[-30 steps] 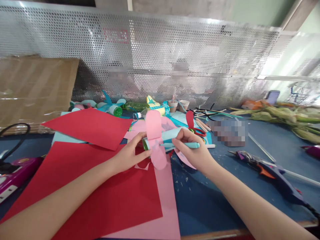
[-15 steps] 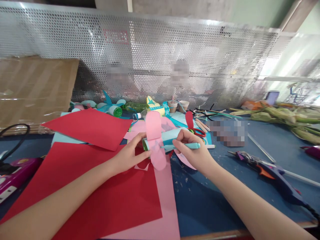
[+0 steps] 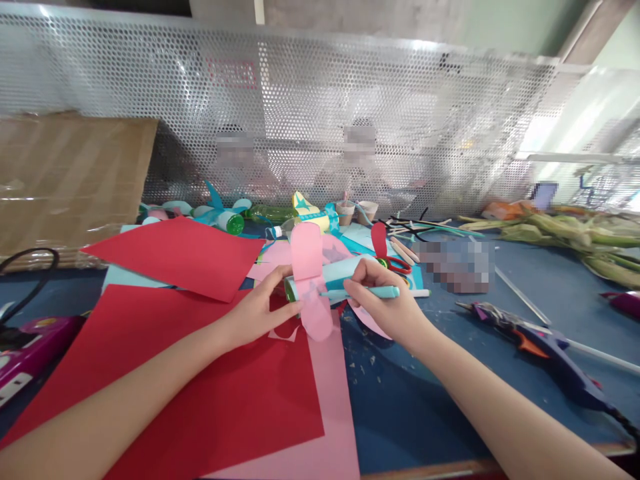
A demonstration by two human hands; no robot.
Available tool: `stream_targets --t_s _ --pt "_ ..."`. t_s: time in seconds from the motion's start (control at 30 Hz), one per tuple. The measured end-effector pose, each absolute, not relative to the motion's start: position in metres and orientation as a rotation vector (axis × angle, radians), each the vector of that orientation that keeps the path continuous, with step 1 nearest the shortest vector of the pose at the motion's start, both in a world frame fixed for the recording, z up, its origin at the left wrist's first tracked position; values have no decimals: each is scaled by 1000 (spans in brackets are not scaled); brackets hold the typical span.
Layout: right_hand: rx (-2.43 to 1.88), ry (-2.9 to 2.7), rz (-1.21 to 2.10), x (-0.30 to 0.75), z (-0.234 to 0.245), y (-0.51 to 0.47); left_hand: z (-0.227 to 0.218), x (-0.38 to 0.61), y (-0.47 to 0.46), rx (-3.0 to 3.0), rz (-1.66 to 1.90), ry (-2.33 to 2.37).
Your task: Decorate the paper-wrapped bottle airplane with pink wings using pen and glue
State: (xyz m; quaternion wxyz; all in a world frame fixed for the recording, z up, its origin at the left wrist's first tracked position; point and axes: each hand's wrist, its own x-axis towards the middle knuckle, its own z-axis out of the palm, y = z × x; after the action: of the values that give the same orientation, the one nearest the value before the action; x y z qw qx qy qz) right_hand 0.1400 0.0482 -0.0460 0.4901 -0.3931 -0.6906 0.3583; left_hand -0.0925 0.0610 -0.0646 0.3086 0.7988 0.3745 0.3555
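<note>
My left hand [image 3: 260,310] grips the green-capped end of a paper-wrapped bottle plane [image 3: 336,272], light blue with a pink paper wing [image 3: 309,280] across it. My right hand [image 3: 383,300] is closed on a light-blue pen [image 3: 373,291], its tip against the pink wing. Both hands hover over the middle of the blue table [image 3: 415,393], above red paper sheets [image 3: 215,387] and a pink sheet [image 3: 330,400].
A dark glue gun [image 3: 540,347] lies at the right. Red-handled scissors [image 3: 395,261], sticks and finished bottle crafts [image 3: 225,217] sit behind. A purple power strip [image 3: 30,347] and black cable are at the left, cardboard [image 3: 65,180] and a perforated metal screen [image 3: 320,113] behind.
</note>
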Motion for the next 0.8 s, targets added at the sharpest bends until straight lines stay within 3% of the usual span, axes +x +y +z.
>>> stream_targets --t_s 0.8 --pt "-881 -1705 873 136 -46 46 -66 -93 62 2105 955 985"
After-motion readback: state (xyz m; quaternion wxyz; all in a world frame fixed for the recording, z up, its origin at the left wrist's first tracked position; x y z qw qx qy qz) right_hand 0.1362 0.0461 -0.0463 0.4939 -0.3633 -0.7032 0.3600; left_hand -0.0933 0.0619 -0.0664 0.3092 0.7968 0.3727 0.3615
